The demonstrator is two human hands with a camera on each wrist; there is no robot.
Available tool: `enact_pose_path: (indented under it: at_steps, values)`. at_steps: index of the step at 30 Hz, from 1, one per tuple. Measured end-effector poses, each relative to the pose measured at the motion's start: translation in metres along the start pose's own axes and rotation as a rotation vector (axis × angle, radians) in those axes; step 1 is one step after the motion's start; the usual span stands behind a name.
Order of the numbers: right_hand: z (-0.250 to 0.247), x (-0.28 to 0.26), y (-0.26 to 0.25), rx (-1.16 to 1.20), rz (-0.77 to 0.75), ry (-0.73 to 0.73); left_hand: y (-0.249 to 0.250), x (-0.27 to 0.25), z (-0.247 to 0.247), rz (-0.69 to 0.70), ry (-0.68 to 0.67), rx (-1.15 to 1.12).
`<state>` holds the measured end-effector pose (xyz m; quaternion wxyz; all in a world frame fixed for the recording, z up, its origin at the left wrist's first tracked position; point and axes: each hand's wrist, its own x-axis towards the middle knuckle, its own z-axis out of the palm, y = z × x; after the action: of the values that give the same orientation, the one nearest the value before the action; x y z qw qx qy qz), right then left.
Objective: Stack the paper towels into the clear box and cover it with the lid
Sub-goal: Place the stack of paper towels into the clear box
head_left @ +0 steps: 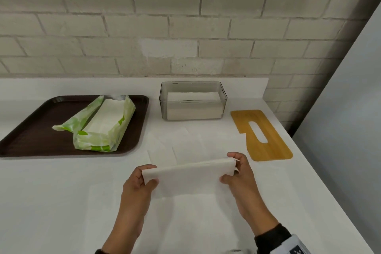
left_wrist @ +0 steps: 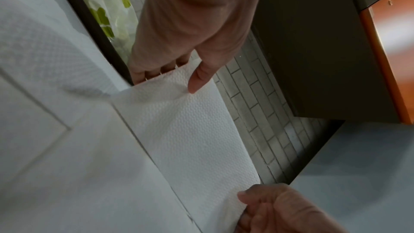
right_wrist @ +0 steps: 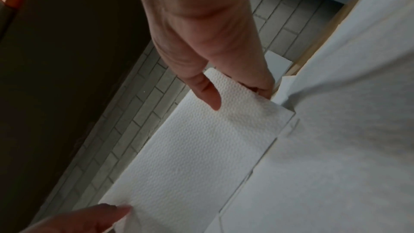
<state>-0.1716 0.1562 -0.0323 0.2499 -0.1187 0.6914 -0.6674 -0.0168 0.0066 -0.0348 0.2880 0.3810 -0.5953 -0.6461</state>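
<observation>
Head view: the left hand (head_left: 142, 181) and right hand (head_left: 237, 173) each pinch 1 end of a folded paper towel (head_left: 188, 177) above the counter; best kept taut and level, then lowered squarely onto the towels in the clear box (head_left: 192, 100); the lid (head_left: 261, 136) lies beside it. Left wrist view: thumb on top, fingers (left_wrist: 156, 73) beneath. Right wrist view: the same pinch.
</observation>
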Motion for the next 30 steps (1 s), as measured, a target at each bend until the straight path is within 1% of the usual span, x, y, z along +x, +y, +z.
enact_pose_path:
  at_steps: [2,6,8,12,15,17,18,20,22,23,25,26,27,28,30]
  values:
    - [-0.001,0.000,0.001,-0.016,0.021,-0.012,0.000,-0.001,0.001,0.003,0.000,0.009]
    - [-0.007,-0.002,-0.009,0.006,-0.045,-0.025,0.011,-0.005,0.001,0.033,0.013,-0.028]
    - [-0.008,-0.002,-0.007,-0.006,-0.033,-0.040,0.011,-0.007,0.002,0.034,0.029,-0.014]
    - [-0.007,-0.007,0.007,-0.133,0.088,-0.098,0.007,-0.008,0.004,0.013,0.046,0.005]
    - [-0.010,-0.007,0.005,-0.221,0.042,-0.082,0.010,-0.006,-0.004,0.001,0.036,0.018]
    - [-0.015,-0.003,-0.008,-0.238,-0.027,-0.071,0.011,-0.004,-0.015,-0.008,-0.020,0.079]
    - [-0.017,-0.001,-0.018,-0.240,-0.072,-0.074,0.012,-0.004,-0.021,-0.016,-0.086,0.144]
    - [-0.021,0.003,-0.042,-0.247,-0.180,-0.115,0.017,-0.005,-0.028,-0.046,-0.301,0.347]
    - [-0.019,0.006,-0.068,-0.280,-0.263,-0.223,0.023,-0.008,-0.025,-0.053,-0.509,0.553]
    - [-0.016,0.007,-0.080,-0.319,-0.289,-0.298,0.027,-0.009,-0.019,-0.024,-0.567,0.599]
    - [-0.007,0.007,-0.097,-0.394,-0.312,-0.452,0.035,-0.014,0.000,0.060,-0.589,0.580]
    - [-0.004,0.006,-0.102,-0.406,-0.314,-0.509,0.038,-0.017,0.010,0.077,-0.565,0.537]
    - [-0.002,0.006,-0.106,-0.387,-0.315,-0.537,0.040,-0.020,0.019,0.065,-0.530,0.473]
    - [-0.005,0.008,-0.108,-0.348,-0.317,-0.530,0.041,-0.023,0.026,0.033,-0.498,0.402]
    - [-0.021,0.016,-0.108,-0.268,-0.308,-0.450,0.039,-0.024,0.033,-0.019,-0.435,0.285]
